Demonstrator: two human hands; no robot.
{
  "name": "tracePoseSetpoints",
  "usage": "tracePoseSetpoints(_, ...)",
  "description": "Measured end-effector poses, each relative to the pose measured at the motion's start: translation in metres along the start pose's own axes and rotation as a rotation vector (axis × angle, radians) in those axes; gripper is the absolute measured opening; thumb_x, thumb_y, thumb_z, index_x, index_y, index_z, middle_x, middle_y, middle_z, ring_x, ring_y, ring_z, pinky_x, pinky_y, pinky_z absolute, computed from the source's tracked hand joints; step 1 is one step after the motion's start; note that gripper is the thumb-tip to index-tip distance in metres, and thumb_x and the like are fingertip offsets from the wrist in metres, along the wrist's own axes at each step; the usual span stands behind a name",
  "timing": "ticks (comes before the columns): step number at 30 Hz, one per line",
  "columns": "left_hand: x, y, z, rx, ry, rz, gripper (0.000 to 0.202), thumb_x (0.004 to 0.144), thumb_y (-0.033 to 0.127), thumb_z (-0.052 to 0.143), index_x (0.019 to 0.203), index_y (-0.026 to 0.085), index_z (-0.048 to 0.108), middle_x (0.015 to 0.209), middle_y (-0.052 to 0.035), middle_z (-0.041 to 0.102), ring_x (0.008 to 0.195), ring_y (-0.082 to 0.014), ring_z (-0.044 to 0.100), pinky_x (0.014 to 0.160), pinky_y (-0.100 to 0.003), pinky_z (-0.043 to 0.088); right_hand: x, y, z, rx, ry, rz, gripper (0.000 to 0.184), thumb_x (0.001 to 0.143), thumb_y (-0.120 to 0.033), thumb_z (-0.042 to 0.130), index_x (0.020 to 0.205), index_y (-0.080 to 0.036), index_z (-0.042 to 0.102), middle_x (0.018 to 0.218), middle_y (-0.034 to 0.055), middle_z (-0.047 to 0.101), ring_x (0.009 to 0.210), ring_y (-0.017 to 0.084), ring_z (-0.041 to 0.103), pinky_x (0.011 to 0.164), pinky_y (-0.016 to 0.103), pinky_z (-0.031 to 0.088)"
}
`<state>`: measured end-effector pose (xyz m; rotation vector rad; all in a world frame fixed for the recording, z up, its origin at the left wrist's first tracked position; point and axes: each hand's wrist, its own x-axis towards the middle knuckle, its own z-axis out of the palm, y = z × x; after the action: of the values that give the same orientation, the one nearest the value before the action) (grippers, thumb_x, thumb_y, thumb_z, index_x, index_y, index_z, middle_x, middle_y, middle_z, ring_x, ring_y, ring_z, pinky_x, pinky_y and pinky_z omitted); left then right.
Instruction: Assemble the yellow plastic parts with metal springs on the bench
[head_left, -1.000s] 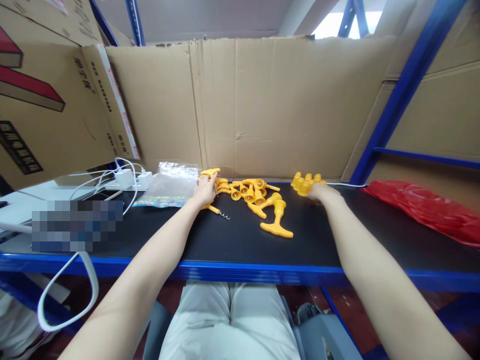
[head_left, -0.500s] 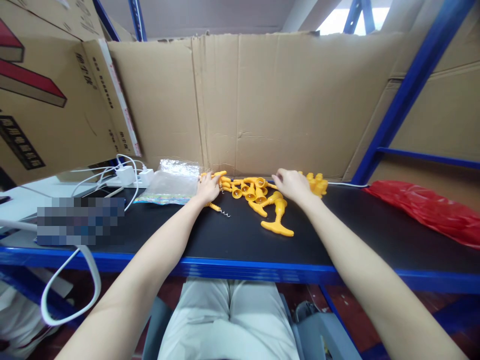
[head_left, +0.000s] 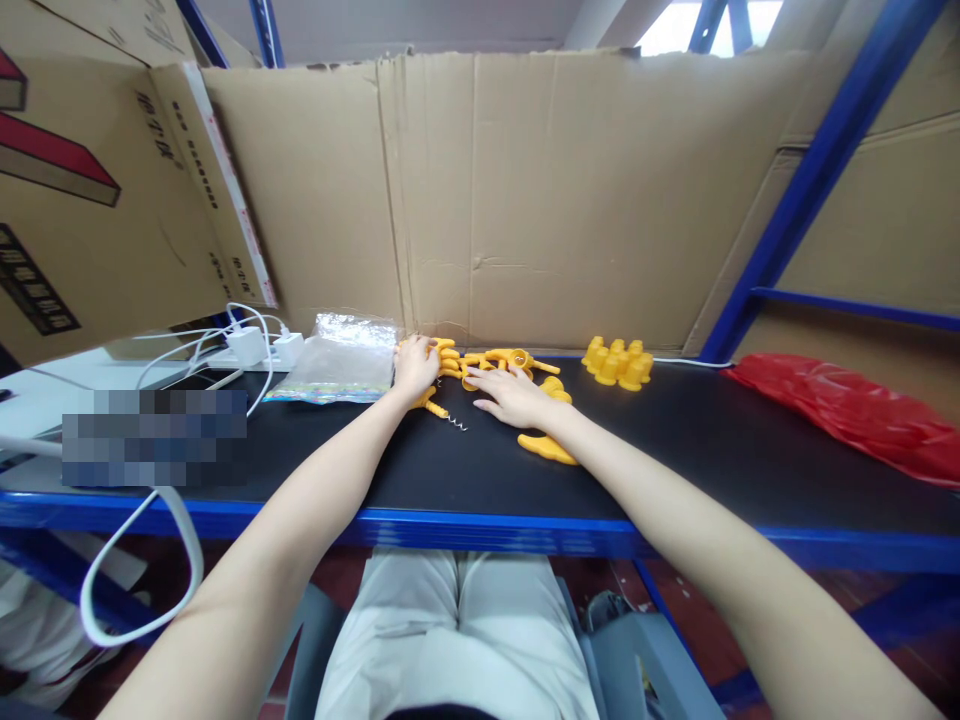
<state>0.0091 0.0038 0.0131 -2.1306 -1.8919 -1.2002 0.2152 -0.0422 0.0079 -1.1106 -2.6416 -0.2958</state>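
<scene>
On the bench (head_left: pixel 675 450), left hand (head_left: pixel 415 365), fingers unclear, and spread-fingered right hand (head_left: pixel 514 397) touch one corkscrew pile (head_left: pixel 504 357).

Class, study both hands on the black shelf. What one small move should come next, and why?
Probably close the right hand on one yellow piece under its fingers. That hand lies open and flat over the pile, gripping nothing, while the left hand rests on the corkscrew beside it.

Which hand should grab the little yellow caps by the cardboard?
Probably the right hand: it lies nearer the yellow caps, while the left hand rests farther off, beside the clear bag.
</scene>
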Motion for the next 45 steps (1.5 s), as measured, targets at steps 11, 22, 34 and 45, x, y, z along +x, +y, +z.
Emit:
tracePoseSetpoints(11, -0.014, 0.041, -0.058, 0.269, -0.968, 0.267, 0.032, 0.058, 0.014, 0.052, 0.085, 0.020, 0.067, 0.086, -0.0018, 0.068, 0.077, -0.0186, 0.060, 0.068, -0.026, 0.045, -0.001, 0.003, 0.002, -0.074, 0.052, 0.087, 0.033, 0.090, -0.032, 0.047, 0.114, -0.012, 0.054, 0.117, 0.0146, 0.058, 0.104, 0.026, 0.054, 0.090, 0.044, 0.037)
tracePoseSetpoints(22, -0.018, 0.046, -0.068, 0.419, -0.967, 0.185, 0.032, 0.057, 0.004, 0.051, 0.083, 0.018, 0.062, 0.078, -0.0011, 0.067, 0.062, -0.0139, 0.059, 0.058, -0.023, 0.042, -0.002, 0.001, 0.002, -0.103, 0.002, 0.104, 0.038, 0.092, -0.034, 0.043, 0.125, -0.018, 0.051, 0.123, 0.0125, 0.057, 0.112, 0.028, 0.050, 0.094, 0.049, 0.033)
tracePoseSetpoints(34, -0.003, 0.033, -0.053, 0.132, -0.154, 0.502, 0.032, 0.067, 0.001, 0.042, 0.085, 0.016, 0.065, 0.095, -0.0074, 0.062, 0.088, -0.0172, 0.059, 0.076, -0.028, 0.046, 0.003, 0.003, 0.007, -0.055, 0.049, 0.107, 0.038, 0.092, -0.031, 0.042, 0.128, -0.019, 0.046, 0.131, 0.0107, 0.052, 0.115, 0.026, 0.050, 0.094, 0.050, 0.032)
tracePoseSetpoints(45, 0.009, -0.023, 0.015, 0.106, -0.446, 0.471, 0.042, 0.073, 0.006, 0.037, 0.101, 0.014, 0.068, 0.130, -0.0098, 0.053, 0.124, -0.0217, 0.045, 0.110, -0.040, 0.029, 0.004, 0.003, 0.005, -0.201, 0.059, 0.280, 0.035, 0.087, -0.032, 0.051, 0.115, -0.012, 0.050, 0.104, 0.0160, 0.065, 0.101, 0.031, 0.056, 0.089, 0.046, 0.030)
